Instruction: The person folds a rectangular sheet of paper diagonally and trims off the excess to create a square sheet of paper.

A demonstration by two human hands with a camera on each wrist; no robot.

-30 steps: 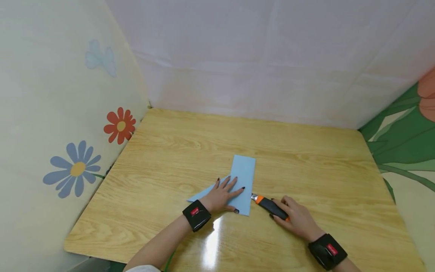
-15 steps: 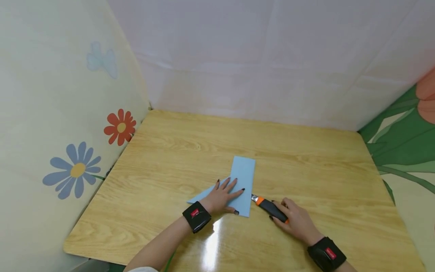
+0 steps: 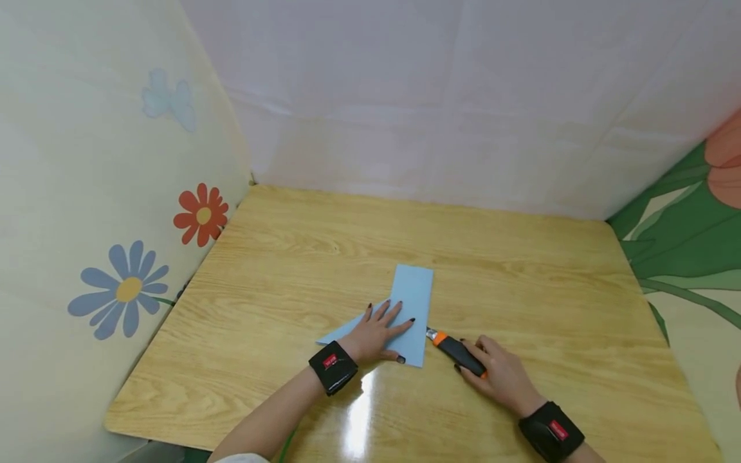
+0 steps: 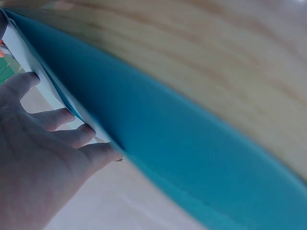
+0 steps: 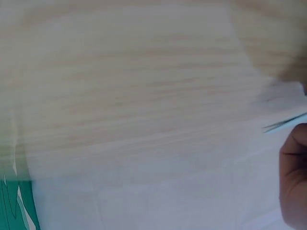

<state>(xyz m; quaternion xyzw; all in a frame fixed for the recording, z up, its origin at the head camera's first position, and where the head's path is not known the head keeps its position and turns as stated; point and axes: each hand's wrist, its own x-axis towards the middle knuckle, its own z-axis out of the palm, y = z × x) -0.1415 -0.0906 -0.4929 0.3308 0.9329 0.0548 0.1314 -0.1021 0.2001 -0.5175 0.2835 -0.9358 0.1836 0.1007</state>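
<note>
A folded sheet of light blue paper [image 3: 412, 286] lies on the table, an upright strip on the right and a slanted flap to the left. Spread across it, my left hand [image 3: 373, 337] presses the paper down with straight fingers. In the left wrist view the paper's layers [image 4: 144, 124] stand slightly apart beside that hand [image 4: 53, 139]. My right hand [image 3: 503, 373] grips a utility knife [image 3: 460, 355] with a black and orange handle. Its metal tip is right at the strip's right edge, the blade's end hidden there. Only a curled finger of the right hand [image 5: 293, 177] shows in the right wrist view.
The wood-grain table [image 3: 289, 244] carries the paper. A white cloth [image 3: 434, 96] hangs along its back edge. Flower-painted panels stand at the left [image 3: 104, 193] and right [image 3: 683, 238]. A thin green cord [image 3: 287, 444] hangs near the left forearm.
The whole view has shifted very slightly. Both hands, the paper and the knife keep nearly the same places relative to each other.
</note>
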